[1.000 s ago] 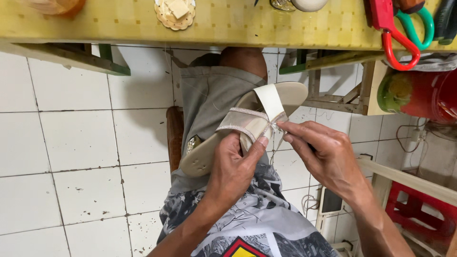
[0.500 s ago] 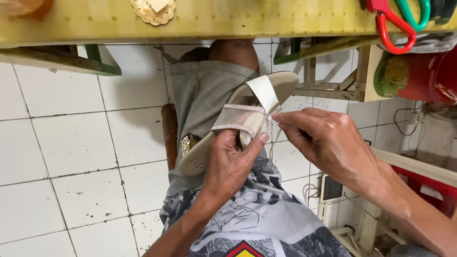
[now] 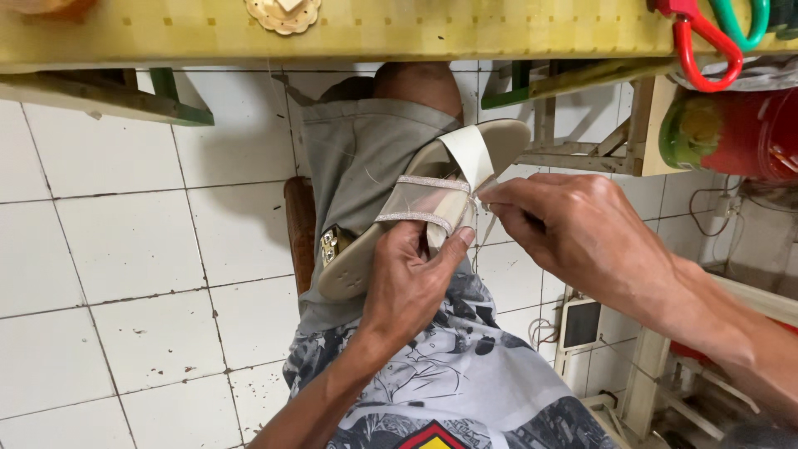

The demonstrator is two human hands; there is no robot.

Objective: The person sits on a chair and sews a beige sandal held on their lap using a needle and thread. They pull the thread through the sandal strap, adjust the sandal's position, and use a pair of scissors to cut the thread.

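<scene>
Left hand (image 3: 409, 287) curled around beige sandal (image 3: 416, 212) from below, thumb pressed on mesh strap, sole tilted over lap. Right hand (image 3: 573, 233) arched above, fingertips (image 3: 492, 196) pinched together on strap edge just right of thumb.

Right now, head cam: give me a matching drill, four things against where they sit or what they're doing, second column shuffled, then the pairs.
Things:
1. left hand
2. right hand
3. red-handled scissors
4. beige sandal

Places or states:
A. lying at the yellow table's edge, top right
B. pinching the white strip at the sandal's side
C. gripping the sandal from below, thumb on its strap
D. held over the person's lap, between both hands

Pairs: 1-C, 2-B, 3-A, 4-D
</scene>
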